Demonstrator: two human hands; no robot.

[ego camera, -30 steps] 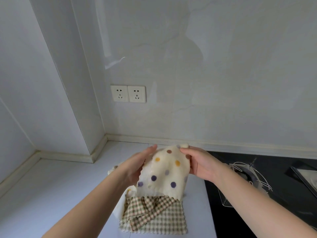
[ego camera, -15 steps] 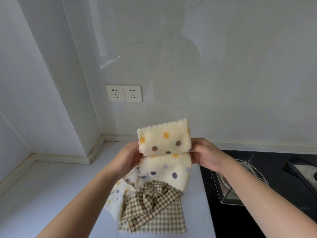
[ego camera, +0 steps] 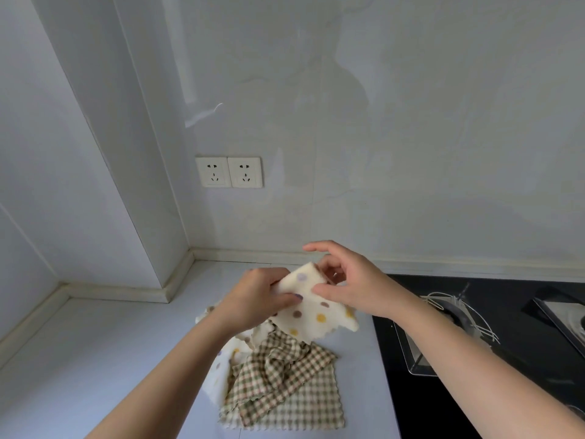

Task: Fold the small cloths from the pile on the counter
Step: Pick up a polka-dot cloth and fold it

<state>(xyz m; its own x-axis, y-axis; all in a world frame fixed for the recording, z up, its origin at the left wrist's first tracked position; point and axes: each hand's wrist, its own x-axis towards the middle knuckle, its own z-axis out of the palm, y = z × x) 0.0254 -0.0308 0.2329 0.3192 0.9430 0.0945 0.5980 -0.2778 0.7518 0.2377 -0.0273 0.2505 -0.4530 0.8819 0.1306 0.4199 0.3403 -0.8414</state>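
A cream polka-dot cloth (ego camera: 311, 307) is held above the counter (ego camera: 110, 359) by two hands; its left edge is gripped in the curled fingers of the left hand (ego camera: 256, 299), at 9 o'clock; its upper corner is pinched between thumb and bent fingers of the right hand (ego camera: 351, 286), at 2 o'clock, the index finger raised; the pile of cloths (ego camera: 275, 394), topped by a crumpled checked cloth (ego camera: 285, 362), is seen at 6 o'clock of the held cloth; a black hob (ego camera: 443, 403) is set at the pile's 3 o'clock; wall sockets (ego camera: 228, 172) are mounted at 11 o'clock.
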